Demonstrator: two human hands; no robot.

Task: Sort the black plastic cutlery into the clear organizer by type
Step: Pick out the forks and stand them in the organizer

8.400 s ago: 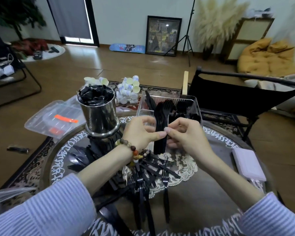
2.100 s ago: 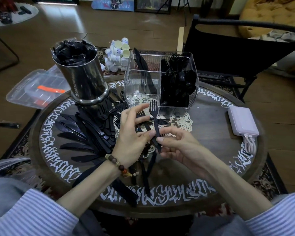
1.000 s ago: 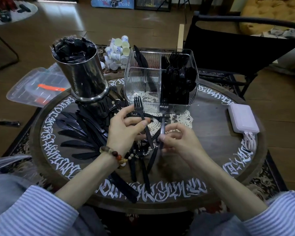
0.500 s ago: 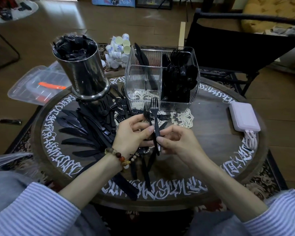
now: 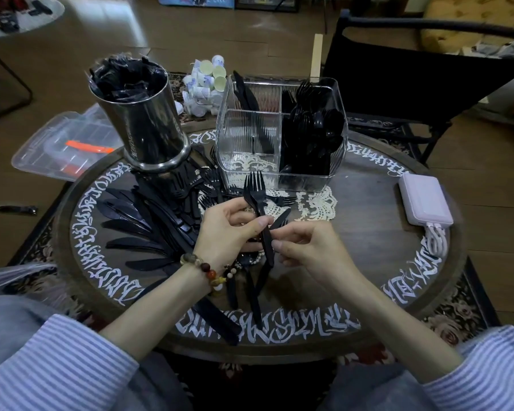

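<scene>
The left hand [image 5: 232,229] pinches a small bundle of forks [image 5: 257,203] by the handles, tines up; the right hand [image 5: 306,247] pinches the handles just below that grip, seemingly squaring them. Aligning handles first should let them drop cleanly into the clear organizer [image 5: 281,134] beyond the grip. Loose cutlery [image 5: 149,221] lies left of it on the lettered round desk [image 5: 368,262]; wooden floor surrounds.
</scene>
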